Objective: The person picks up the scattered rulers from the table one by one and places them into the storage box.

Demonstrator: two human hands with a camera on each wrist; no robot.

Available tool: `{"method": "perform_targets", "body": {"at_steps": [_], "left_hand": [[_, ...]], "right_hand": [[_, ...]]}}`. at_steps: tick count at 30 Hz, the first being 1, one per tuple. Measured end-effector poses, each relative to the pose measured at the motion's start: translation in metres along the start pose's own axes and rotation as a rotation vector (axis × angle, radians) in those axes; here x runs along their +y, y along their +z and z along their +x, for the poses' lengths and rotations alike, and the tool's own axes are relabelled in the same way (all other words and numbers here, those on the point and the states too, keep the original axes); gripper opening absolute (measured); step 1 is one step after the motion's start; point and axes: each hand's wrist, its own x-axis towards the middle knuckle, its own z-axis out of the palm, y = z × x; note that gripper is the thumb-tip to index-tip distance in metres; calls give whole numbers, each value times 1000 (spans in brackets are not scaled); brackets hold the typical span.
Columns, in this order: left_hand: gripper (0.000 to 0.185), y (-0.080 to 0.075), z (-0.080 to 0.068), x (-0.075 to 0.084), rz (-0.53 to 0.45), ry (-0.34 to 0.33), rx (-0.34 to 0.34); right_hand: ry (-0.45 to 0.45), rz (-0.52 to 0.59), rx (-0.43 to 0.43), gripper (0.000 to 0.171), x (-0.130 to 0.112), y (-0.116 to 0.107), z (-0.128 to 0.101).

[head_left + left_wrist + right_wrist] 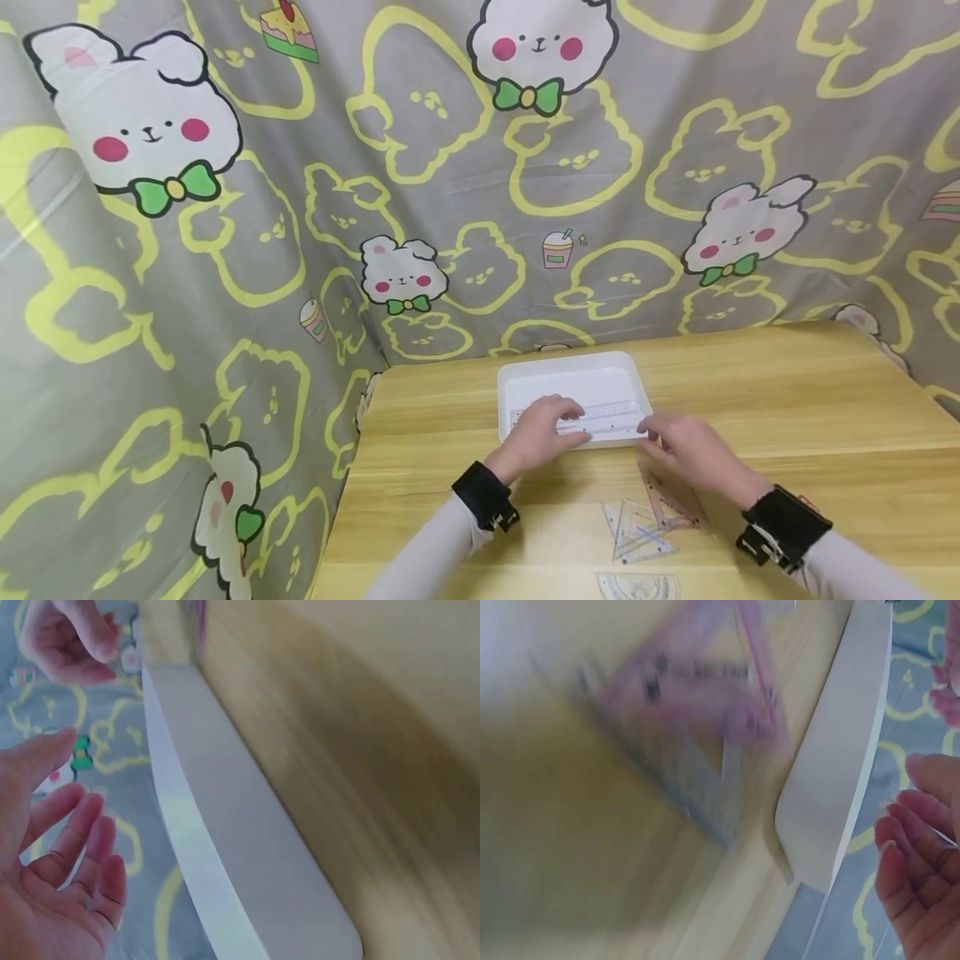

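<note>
A white tray (573,379) sits on the wooden table (787,400) with clear straight rulers (611,414) lying along its front. My left hand (562,417) rests over the rulers' left part, fingers relaxed. In the left wrist view, the left hand (67,847) is spread with nothing in it beside the tray (225,825). My right hand (648,429) is at the tray's front right corner, fingertips by the rulers' right end. The right wrist view shows my right hand (915,847) with loosely bent fingers above the tray (840,765).
A pink set square (671,500), blurred in the right wrist view (697,697), a clear set square (633,529) and a protractor (637,586) lie on the table near its front edge. A grey cartoon-rabbit cloth (375,208) hangs behind and to the left.
</note>
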Motion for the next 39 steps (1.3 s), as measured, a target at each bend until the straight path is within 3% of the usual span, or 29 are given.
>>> {"method": "perform_targets", "body": {"at_steps": [8,13,18,32,39], "left_hand": [[55,27,-19,37,101,13,-168],[69,52,-25,49,207,44,-276],[73,64,-31,55,245,31,-353],[59,82,-34,60,203,-17,-330],[65,88,-35,59,177,21,-295]], "right_hand": [[62,116,-304,40,-25,2,-28],[40,124,-297,43,-31,13,-45],[47,101,-247,46,-35,20,-53],[80,108,-229,47,-38,24,-56],[94,105,-211,53,-38,25,-58]]}}
